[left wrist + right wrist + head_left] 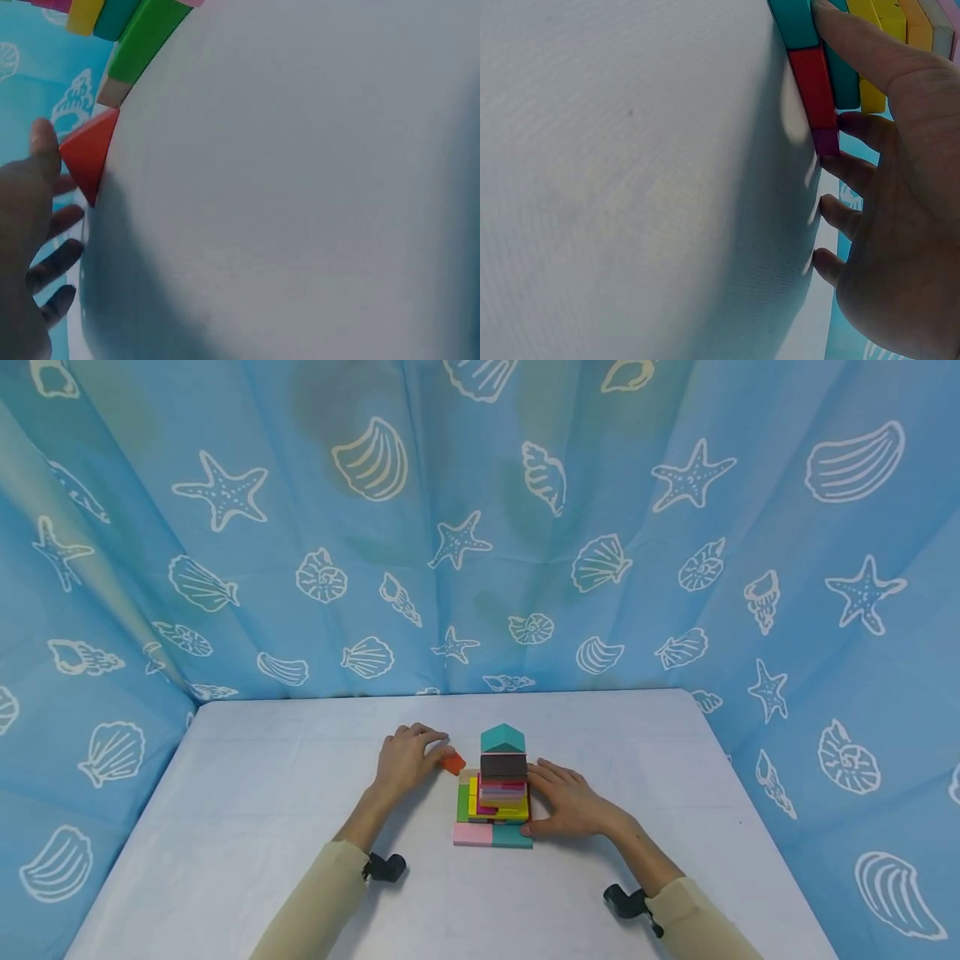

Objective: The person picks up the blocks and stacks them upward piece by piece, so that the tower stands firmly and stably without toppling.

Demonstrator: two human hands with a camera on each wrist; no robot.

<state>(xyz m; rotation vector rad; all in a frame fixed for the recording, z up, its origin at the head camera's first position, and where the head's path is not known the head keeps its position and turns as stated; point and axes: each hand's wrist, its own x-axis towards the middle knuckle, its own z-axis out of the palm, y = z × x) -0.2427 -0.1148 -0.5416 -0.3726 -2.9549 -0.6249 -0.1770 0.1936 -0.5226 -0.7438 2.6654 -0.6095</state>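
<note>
Colourful blocks are stacked in tiers on the table, topped by a dark brown block [503,767] and a teal roof-shaped block [502,739]. Left of the stack's far corner, my left hand [405,762] pinches an orange-red triangular block [452,764] between thumb and fingers. The left wrist view has that block standing on the table beside the end of a green block [146,45]. Against the stack's right side rests my right hand [573,800], fingers extended. Its thumb lies by the teal base block [512,836], with the fingertips near a red block [814,86].
A white cloth covers the table [262,810], which has a blue shell-patterned curtain [480,568] behind and at its sides. Pink [472,834] and green [462,803] blocks form the base's near and left edges. Dark cameras [386,867] sit on both wrists.
</note>
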